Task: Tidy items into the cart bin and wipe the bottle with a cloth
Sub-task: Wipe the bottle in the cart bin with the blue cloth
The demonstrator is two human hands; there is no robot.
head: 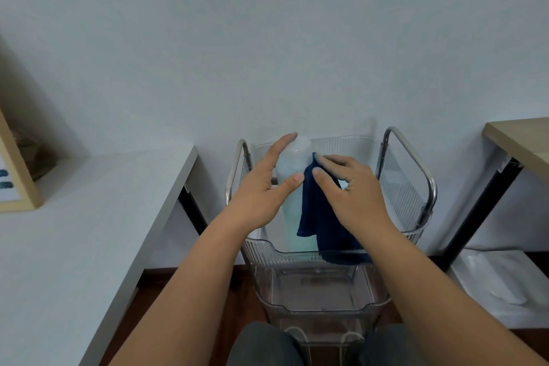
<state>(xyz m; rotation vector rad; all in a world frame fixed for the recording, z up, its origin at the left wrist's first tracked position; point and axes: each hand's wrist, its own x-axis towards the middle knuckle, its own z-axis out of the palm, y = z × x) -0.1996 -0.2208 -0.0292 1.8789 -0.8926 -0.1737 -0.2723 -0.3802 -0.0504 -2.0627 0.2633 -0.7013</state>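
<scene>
Nearest me I see the clear lower bin (320, 291) of the cart, with the upper cart bin (267, 250) just beyond. My right hand (353, 190) presses the dark blue cloth (319, 217) against the pale bottle (292, 187) standing upright in that upper bin, its grip pinching the cloth. My left hand (261, 187) rests spread on the bottle's left side. A white bench (89, 217) lies left

White desk (98, 187) left — framed picture (15, 175) on it.
</scene>
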